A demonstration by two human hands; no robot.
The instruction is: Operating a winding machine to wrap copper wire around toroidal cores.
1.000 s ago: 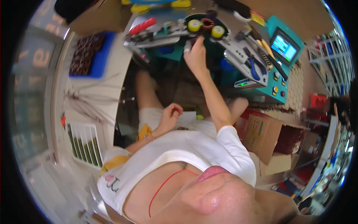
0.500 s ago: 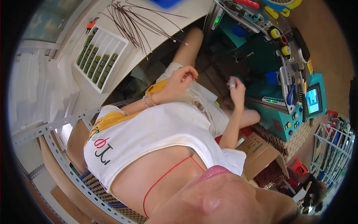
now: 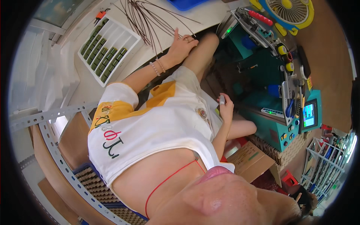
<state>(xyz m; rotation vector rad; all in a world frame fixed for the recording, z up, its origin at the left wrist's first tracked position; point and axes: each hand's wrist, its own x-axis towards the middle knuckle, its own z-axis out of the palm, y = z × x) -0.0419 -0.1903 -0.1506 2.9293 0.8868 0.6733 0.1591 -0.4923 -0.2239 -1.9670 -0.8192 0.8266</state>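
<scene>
My left hand (image 3: pixel 182 48), with two beaded bracelets at the wrist, is over the near edge of the white table, beside my raised knee. Its fingers are apart, one pointing out, and nothing shows in them. Just beyond it lies a spread bundle of thin dark brown wires (image 3: pixel 144 22), their near ends close to the fingers. My right hand (image 3: pixel 226 110) is low above my lap, its fingers curled in. A small grey-white piece (image 3: pixel 222 100) shows at its fingertips; I cannot tell whether it is held or is a finger cover.
A white slotted tray (image 3: pixel 129 39) with rows of dark green cylindrical parts stands on the table (image 3: pixel 150 50). A blue tray (image 3: pixel 185 3) is at its far edge. To the right are a teal machine (image 3: pixel 279 131) with a screen, a yellow-blue fan (image 3: pixel 288 13) and a cardboard box (image 3: pixel 249 159).
My left hand has moved from above my lap up to the table edge by the wires, its fingers spreading. The right hand has dropped slightly toward my lap. The view has shifted a little.
</scene>
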